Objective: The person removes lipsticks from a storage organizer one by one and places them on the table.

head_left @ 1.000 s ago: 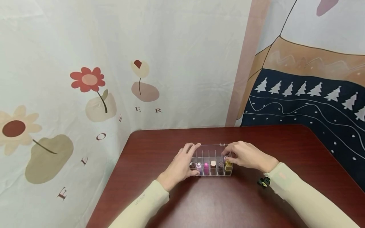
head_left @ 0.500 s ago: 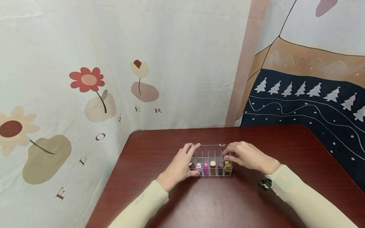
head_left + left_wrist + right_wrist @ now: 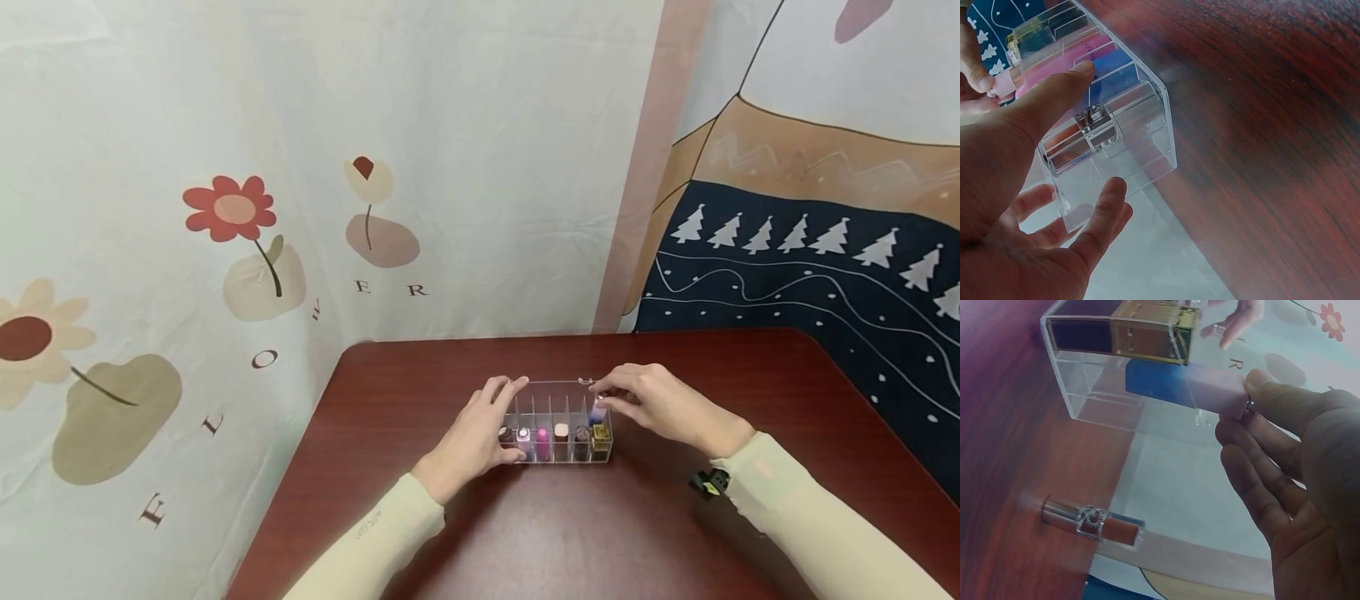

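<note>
A clear plastic lipstick organizer with divided compartments stands on the table. My left hand grips its left end, thumb across the front and fingers behind, as the left wrist view shows. My right hand pinches the top of a lipstick that fades from blue to pale pink. This lipstick is partly raised in the back right compartment, its blue end still between the clear walls. In front of it sits a gold-capped square lipstick. The front row also holds a bright pink lipstick and several others.
In the right wrist view a clear-capped lipstick stands on the table to the organizer's right. The dark red table ends at the back against a flower-printed curtain. A navy tree-patterned cloth hangs at the right.
My right hand has risen slightly and moved a little right, and the blue and pink lipstick has come up with it. The left hand and organizer have stayed put.
</note>
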`<state>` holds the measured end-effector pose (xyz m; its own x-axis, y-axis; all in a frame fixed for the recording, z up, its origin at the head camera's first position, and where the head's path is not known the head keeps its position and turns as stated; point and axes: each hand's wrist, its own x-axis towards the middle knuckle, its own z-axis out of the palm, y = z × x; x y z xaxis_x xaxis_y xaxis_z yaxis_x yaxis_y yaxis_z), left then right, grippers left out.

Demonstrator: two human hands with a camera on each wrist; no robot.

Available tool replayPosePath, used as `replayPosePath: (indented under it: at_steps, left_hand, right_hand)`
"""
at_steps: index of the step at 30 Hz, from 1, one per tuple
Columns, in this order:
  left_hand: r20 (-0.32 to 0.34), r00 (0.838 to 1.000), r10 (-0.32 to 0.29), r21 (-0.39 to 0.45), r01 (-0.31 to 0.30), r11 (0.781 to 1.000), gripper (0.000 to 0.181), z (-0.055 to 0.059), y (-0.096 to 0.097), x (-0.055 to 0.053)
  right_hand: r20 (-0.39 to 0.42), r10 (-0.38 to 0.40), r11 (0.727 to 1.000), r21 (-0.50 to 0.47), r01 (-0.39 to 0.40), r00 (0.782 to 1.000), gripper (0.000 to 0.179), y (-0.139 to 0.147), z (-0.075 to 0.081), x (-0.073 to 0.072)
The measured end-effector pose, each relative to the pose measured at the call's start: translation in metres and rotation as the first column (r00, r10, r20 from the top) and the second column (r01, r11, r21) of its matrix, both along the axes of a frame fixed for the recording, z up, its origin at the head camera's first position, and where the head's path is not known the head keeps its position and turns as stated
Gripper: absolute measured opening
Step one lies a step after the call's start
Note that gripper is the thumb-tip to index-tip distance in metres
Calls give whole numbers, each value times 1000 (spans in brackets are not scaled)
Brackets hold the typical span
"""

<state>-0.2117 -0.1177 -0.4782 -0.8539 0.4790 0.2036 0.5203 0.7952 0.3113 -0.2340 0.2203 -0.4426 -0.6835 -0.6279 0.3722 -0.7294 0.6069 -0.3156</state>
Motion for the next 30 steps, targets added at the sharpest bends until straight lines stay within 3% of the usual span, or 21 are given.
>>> replayPosePath:
  at_steps: [22,30]
  left_hand:
    - [-14,1000,-5,0,5,1000,119,0,0,2]
    - [-24,1000,-6,-6,6,1000,120,0,0,1]
  right_hand:
    - [-181,71,985,-144,-98,981,40,9,23,-1]
    - [-294,44,985,-148,-91,955,45,21,35,-2]
